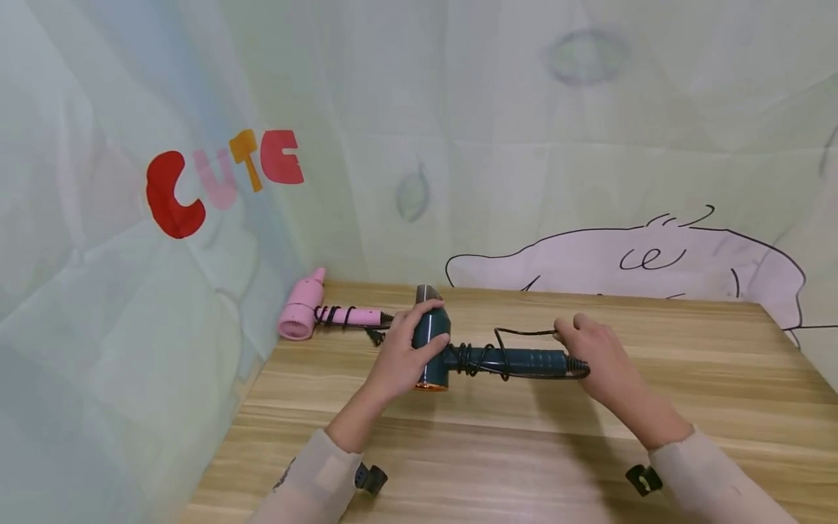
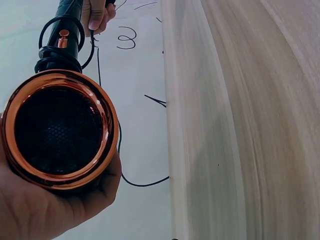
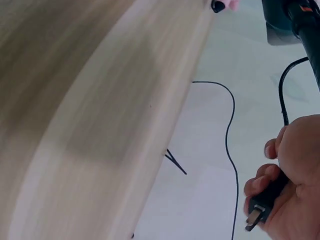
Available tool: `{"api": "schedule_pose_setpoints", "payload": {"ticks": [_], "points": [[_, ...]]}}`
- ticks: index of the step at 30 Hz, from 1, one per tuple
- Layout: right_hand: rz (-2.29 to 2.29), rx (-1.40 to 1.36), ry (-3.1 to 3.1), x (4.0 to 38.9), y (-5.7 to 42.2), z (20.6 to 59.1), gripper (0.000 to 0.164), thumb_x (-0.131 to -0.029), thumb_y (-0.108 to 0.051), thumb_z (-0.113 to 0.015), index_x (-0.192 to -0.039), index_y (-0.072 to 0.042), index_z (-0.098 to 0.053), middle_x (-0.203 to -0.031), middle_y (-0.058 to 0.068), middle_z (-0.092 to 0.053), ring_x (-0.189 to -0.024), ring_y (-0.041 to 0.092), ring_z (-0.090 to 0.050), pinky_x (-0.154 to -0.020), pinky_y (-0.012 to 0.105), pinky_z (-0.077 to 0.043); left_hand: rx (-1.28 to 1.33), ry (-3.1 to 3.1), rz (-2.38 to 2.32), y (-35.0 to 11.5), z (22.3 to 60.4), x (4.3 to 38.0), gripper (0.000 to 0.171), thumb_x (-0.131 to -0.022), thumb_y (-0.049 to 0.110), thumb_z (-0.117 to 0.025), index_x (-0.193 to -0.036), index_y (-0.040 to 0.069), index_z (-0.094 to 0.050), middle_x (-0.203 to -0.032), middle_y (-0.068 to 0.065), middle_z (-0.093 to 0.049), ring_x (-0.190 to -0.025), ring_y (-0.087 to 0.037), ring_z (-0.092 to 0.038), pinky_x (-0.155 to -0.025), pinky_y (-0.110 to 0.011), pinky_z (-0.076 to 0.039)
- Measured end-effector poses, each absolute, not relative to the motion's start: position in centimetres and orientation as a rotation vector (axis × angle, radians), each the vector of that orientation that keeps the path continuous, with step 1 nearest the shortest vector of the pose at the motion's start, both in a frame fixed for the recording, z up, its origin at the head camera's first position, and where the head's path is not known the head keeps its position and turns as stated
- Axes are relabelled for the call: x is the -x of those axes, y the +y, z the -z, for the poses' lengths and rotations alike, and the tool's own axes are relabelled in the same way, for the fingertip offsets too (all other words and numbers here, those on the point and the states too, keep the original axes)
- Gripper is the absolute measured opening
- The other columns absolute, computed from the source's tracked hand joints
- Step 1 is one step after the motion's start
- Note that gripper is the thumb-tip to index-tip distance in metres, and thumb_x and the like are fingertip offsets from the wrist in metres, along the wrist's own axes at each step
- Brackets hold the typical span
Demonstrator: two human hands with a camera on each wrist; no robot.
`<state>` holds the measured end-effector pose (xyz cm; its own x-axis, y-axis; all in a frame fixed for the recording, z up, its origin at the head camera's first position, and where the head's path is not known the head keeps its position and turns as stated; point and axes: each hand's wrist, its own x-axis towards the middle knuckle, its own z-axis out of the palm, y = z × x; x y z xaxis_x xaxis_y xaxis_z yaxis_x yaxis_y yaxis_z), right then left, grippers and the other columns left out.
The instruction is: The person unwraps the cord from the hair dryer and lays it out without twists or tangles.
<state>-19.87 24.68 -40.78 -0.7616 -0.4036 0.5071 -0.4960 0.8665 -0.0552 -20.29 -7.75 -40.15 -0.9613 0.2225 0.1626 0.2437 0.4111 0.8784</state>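
My left hand point(image 1: 401, 355) grips the barrel of a dark teal hair dryer point(image 1: 538, 361), held up over the wooden table with its handle pointing right. In the left wrist view, the copper-coloured ring point(image 2: 111, 142) around its rear grille faces the camera, with fingers curled beneath. A black cord point(image 1: 524, 332) is wound loosely around the handle. Its far end runs to my right hand point(image 1: 599, 358), near the handle's tip. The right wrist view shows the right fingers curled around the black plug point(image 3: 265, 198), metal prongs sticking out.
A pink hair dryer point(image 1: 301, 311), its black cord wrapped around the handle, lies at the table's back left corner. The wooden table point(image 1: 484, 451) meets fabric walls point(image 1: 366, 204) at the back and left, printed with coloured letters and a line-drawn figure.
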Motion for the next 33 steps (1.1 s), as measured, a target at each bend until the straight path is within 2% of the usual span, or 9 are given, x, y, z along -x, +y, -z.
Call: {"api": "schedule_pose_setpoints", "payload": {"ticks": [7, 11, 13, 15, 24, 33], "points": [[-0.104, -0.641, -2.496, 20.3, 25.4, 39.9, 0.035, -0.099, -0.024, -0.064, -0.079, -0.009, -0.041, -0.066, 0.002, -0.031, -0.054, 0.017, -0.028, -0.049, 0.028, -0.024, 0.417, -2.643, 1.610, -8.3, 40.3, 20.4, 0.049, -0.099, 0.037, -0.066, -0.143, 0.047, -0.046, -0.146, -0.016, -0.039, -0.115, -0.041, -0.057, -0.082, -0.050, -0.058], [-0.032, -0.650, -2.457, 20.6, 25.5, 39.7, 0.050, -0.109, -0.046, -0.036, -0.078, -0.007, -0.038, -0.068, 0.002, -0.030, -0.056, 0.018, -0.027, -0.051, 0.028, -0.023, 0.393, -2.662, 1.591, -8.6, 40.6, 20.3, 0.050, -0.099, 0.036, -0.065, -0.144, 0.045, -0.046, -0.147, -0.018, -0.038, -0.116, -0.042, -0.057, -0.083, -0.051, -0.058], [-0.011, -0.657, -2.442, 20.5, 25.3, 39.5, 0.057, -0.108, -0.052, -0.019, -0.079, -0.006, -0.038, -0.069, 0.003, -0.030, -0.057, 0.018, -0.028, -0.051, 0.028, -0.024, 0.392, -2.665, 1.589, -8.6, 40.8, 20.2, 0.050, -0.099, 0.036, -0.065, -0.144, 0.045, -0.046, -0.148, -0.018, -0.037, -0.116, -0.042, -0.056, -0.083, -0.051, -0.058], [0.007, -0.662, -2.419, 20.3, 25.1, 39.2, 0.060, -0.107, -0.053, -0.013, -0.079, -0.006, -0.038, -0.069, 0.002, -0.030, -0.058, 0.018, -0.029, -0.051, 0.028, -0.024, 0.394, -2.659, 1.591, -8.7, 40.8, 20.2, 0.050, -0.099, 0.036, -0.066, -0.143, 0.047, -0.046, -0.147, -0.019, -0.038, -0.116, -0.042, -0.057, -0.083, -0.051, -0.058], [0.132, -0.705, -2.194, 18.2, 23.1, 37.5, 0.055, -0.110, -0.048, -0.028, -0.073, -0.007, -0.036, -0.064, 0.001, -0.027, -0.053, 0.021, -0.033, -0.051, 0.029, -0.026, 0.384, -2.657, 1.587, -8.9, 40.9, 20.3, 0.050, -0.098, 0.036, -0.067, -0.142, 0.047, -0.047, -0.147, -0.017, -0.038, -0.118, -0.042, -0.054, -0.083, -0.051, -0.058], [0.100, -0.717, -2.146, 15.7, 22.3, 36.2, 0.056, -0.109, -0.049, -0.029, -0.072, -0.007, -0.036, -0.063, 0.000, -0.026, -0.053, 0.019, -0.029, -0.055, 0.030, -0.025, 0.355, -2.677, 1.553, -8.6, 40.9, 20.7, 0.048, -0.099, 0.039, -0.065, -0.142, 0.048, -0.046, -0.147, -0.017, -0.037, -0.118, -0.042, -0.055, -0.084, -0.054, -0.058]]}}
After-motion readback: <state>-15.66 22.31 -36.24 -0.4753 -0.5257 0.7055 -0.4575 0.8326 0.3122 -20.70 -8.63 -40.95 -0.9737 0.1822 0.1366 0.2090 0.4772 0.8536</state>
